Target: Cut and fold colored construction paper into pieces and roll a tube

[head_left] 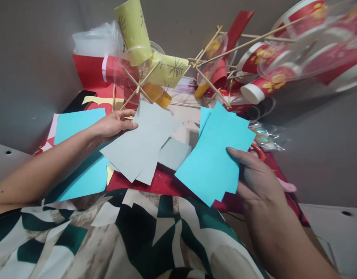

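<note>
Apart, left hand point(116, 124) pinches grey sheets point(145, 139), right hand point(260, 180) grips turquoise sheets point(215, 151), its fingers mostly hidden

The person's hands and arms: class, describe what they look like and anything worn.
The left hand and right hand are gloveless, no watch or bracelet showing. The left forearm and right forearm are sleeveless; a small spot marks the left one.

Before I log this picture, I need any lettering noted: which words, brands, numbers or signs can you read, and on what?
No words, brands, numbers or signs can be read.
Yellow paper tubes: dark drawn lines, no legible letters.
Red-and-white cups: yellow shapes, no readable print.
Gray paper and blue paper: visible faces look plain.
Clear bag: too blurred to tell.
</note>
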The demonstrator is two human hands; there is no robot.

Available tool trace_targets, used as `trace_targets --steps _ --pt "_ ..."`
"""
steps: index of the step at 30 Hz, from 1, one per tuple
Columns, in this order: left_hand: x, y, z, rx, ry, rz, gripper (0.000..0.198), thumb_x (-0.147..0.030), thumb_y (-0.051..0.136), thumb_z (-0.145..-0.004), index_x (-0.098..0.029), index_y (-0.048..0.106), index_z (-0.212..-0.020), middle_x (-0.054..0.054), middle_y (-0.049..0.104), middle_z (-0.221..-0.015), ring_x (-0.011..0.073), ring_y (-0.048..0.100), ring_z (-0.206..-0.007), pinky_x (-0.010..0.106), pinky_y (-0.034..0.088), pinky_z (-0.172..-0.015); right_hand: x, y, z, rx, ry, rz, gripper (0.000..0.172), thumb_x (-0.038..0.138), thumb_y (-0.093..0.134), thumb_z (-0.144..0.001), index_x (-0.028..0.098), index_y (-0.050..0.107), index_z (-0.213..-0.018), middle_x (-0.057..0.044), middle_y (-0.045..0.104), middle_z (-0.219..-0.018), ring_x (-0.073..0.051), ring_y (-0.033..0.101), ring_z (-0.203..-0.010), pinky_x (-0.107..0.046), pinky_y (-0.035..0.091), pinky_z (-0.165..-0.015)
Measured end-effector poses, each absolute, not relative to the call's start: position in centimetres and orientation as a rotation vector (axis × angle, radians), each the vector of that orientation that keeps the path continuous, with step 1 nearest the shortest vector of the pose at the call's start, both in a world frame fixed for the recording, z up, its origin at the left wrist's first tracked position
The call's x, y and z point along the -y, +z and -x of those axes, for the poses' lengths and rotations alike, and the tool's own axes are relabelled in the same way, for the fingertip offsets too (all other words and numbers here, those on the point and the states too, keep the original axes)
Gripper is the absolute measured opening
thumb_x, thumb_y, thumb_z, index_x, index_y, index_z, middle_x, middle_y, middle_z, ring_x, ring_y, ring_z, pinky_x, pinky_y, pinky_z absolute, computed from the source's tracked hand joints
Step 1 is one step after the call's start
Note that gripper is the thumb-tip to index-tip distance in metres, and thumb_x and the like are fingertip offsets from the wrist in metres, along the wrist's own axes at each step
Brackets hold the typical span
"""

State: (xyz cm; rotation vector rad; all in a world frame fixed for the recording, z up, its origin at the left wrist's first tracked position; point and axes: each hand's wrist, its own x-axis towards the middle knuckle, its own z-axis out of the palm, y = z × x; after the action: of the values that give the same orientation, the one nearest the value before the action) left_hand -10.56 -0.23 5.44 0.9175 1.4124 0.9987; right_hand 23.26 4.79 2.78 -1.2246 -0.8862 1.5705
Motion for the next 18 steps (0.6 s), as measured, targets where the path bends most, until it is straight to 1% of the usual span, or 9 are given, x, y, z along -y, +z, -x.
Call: trace_targets --steps 3,5,6,8,10,12,15,18 --pt "0.3 5.8 10.5 -1.509 0.945 -1.042 0.015 -0.020 0.070 -0.077 -0.020 0.060 -0.087 -0.004 0.056 -0.067 0.0086 0.049 -0.055 0.024 0.039 -0.054 -5.1 3.7 -23.6 0.855 1.620 1.260 0.029 0.021 0.084 -0.056 0.020 0.075 -0.084 -0.002 0.077 -0.080 -0.018 0.070 -0.062 -0.026 0.060 -0.060" --pt "0.3 6.2 10.3 -1.531 0.895 -1.149 0.012 -0.021 0.071 -0.077 -0.019 0.059 -0.081 -0.005 0.051 -0.064 0.0074 0.042 -0.053 0.023 0.034 -0.052 -5.2 4.4 -23.6 0.952 1.660 1.285 0.028 0.024 0.085 -0.055 0.019 0.075 -0.081 -0.002 0.076 -0.073 -0.018 0.069 -0.059 -0.027 0.059 -0.057" --pt "0.2 6.3 10.2 -1.517 0.868 -1.190 0.012 -0.022 0.070 -0.078 -0.019 0.059 -0.081 -0.004 0.052 -0.065 0.0075 0.042 -0.054 0.023 0.034 -0.053 -5.2 4.7 -23.5 1.016 1.676 1.295 0.027 0.026 0.086 -0.054 0.018 0.076 -0.078 -0.002 0.075 -0.070 -0.017 0.068 -0.058 -0.027 0.058 -0.055" --pt "0.1 6.4 9.7 -1.461 0.830 -1.222 0.012 -0.023 0.070 -0.078 -0.019 0.060 -0.084 -0.002 0.057 -0.070 0.0093 0.049 -0.058 0.024 0.039 -0.056 -5.3 5.0 -23.1 1.147 1.695 1.296 0.026 0.029 0.088 -0.054 0.019 0.076 -0.075 -0.001 0.075 -0.067 -0.016 0.067 -0.055 -0.025 0.057 -0.052" --pt "0.0 6.4 8.9 -1.401 0.843 -1.197 0.015 -0.025 0.070 -0.078 -0.019 0.060 -0.089 0.001 0.064 -0.078 0.0124 0.057 -0.065 0.026 0.045 -0.061 -5.4 4.9 -22.5 1.266 1.731 1.259 0.028 0.032 0.089 -0.056 0.020 0.077 -0.079 0.000 0.076 -0.070 -0.015 0.068 -0.056 -0.025 0.057 -0.052" --pt "-0.3 6.3 8.0 -1.347 0.903 -1.145 0.016 -0.025 0.069 -0.079 -0.020 0.059 -0.090 0.001 0.066 -0.081 0.0140 0.061 -0.068 0.028 0.048 -0.064 -5.4 4.7 -21.7 1.368 1.816 1.205 0.031 0.033 0.089 -0.059 0.020 0.077 -0.085 -0.001 0.078 -0.075 -0.015 0.070 -0.058 -0.025 0.058 -0.053" --pt "-0.8 6.1 7.1 -1.313 0.996 -1.071 0.013 -0.022 0.067 -0.081 -0.020 0.056 -0.088 -0.001 0.064 -0.077 0.0125 0.061 -0.064 0.027 0.049 -0.063 -5.6 4.6 -21.0 1.461 1.948 1.162 0.033 0.034 0.090 -0.061 0.019 0.077 -0.088 -0.002 0.078 -0.076 -0.016 0.071 -0.057 -0.025 0.058 -0.053" --pt "-1.1 5.8 6.9 -1.336 1.075 -1.023 0.011 -0.019 0.065 -0.082 -0.019 0.055 -0.087 -0.002 0.064 -0.073 0.0122 0.061 -0.062 0.027 0.050 -0.063 -6.0 4.8 -21.6 1.484 1.895 1.235 0.035 0.033 0.091 -0.058 0.018 0.076 -0.085 -0.003 0.078 -0.073 -0.016 0.070 -0.055 -0.025 0.057 -0.051"
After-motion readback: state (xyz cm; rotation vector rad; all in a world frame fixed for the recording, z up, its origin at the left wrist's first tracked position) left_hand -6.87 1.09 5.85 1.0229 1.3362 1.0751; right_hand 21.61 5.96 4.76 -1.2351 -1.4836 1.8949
